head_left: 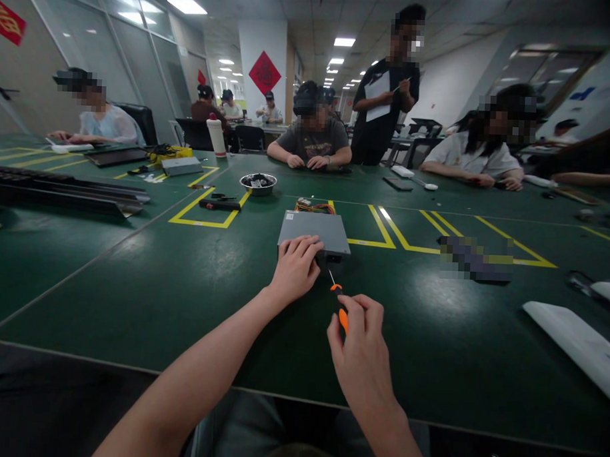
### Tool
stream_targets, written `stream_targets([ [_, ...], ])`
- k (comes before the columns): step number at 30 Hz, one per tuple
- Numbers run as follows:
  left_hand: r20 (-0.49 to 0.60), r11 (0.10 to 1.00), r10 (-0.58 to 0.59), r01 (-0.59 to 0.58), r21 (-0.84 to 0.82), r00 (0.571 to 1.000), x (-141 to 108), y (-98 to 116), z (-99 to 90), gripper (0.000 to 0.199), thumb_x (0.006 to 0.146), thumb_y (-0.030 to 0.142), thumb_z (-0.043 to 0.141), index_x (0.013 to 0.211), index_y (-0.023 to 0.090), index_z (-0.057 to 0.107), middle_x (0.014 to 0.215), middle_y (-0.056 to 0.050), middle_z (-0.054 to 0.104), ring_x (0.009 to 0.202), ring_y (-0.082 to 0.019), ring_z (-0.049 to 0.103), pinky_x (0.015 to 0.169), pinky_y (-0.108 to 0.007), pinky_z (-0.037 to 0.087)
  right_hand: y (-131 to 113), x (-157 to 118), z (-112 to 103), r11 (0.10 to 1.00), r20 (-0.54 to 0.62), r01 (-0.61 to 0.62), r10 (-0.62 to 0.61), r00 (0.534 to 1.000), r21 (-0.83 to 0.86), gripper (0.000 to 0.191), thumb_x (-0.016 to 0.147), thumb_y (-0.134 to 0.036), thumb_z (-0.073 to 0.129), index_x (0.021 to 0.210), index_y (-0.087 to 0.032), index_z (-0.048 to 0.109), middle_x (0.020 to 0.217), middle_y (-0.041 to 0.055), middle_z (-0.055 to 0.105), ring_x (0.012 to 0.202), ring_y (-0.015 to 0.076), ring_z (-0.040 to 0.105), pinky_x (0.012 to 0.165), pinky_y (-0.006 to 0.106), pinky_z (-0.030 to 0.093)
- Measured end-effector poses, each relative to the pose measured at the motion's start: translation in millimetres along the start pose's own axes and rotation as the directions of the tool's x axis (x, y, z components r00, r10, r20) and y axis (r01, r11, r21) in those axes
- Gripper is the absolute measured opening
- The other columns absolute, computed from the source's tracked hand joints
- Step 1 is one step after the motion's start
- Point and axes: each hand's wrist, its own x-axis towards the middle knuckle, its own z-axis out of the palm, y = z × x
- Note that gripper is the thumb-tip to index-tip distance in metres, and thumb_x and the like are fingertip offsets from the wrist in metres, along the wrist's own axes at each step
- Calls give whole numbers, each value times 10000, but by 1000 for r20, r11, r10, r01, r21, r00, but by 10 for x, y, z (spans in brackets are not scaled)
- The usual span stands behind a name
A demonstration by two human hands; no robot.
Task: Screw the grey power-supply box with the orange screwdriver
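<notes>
A grey computer power supply (319, 228) lies flat on the green table, with a bundle of coloured wires (313, 207) at its far side. My left hand (296, 265) grips its near left edge, fingers resting over the top and the thumb side hidden. Between the fingers of my right hand (358, 337) is a screwdriver (337, 289) with an orange and black handle. Its thin shaft points up and away, toward the near face of the power supply beside a dark socket. Whether the tip touches the casing, I cannot tell.
Beyond the power supply stands a metal bowl (258, 183) of small parts. A dark tool (220, 204) lies in a yellow taped outline to the left. Long dark metal rails (66, 190) occupy the far left. A white device (571, 341) sits at right. Several people sit opposite; one stands.
</notes>
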Motion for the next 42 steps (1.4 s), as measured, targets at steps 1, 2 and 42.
stream_targets([
  [1, -2, 1000, -2, 2, 1, 1000, 1, 0, 1, 339, 798, 168, 447, 1127, 224, 508, 1247, -29, 520, 1164, -196, 418, 973, -378, 270, -4, 2, 11, 1000, -11, 2, -2, 1000, 5, 274, 882, -262, 352, 1035, -108, 519, 987, 138, 500, 674, 145, 585, 460, 237, 487],
  [2, -4, 1000, -4, 4, 1, 1000, 3, 1, 3, 332, 799, 175, 448, 1122, 224, 509, 1246, -29, 521, 1162, -198, 418, 972, -381, 271, -5, 3, 21, 1000, -16, 2, -2, 1000, 5, 258, 881, -246, 354, 1027, -114, 520, 966, 126, 507, 671, 142, 584, 463, 232, 487],
  [42, -31, 998, -69, 69, 14, 997, 36, 31, 21, 188, 830, 221, 480, 1008, 248, 536, 1154, -9, 571, 1085, -204, 451, 884, -389, 289, 53, -56, 39, 862, 231, -359, 291, 928, 357, 176, 866, -317, 361, 944, -188, 450, 824, 63, 597, 643, 171, 605, 513, 279, 452],
])
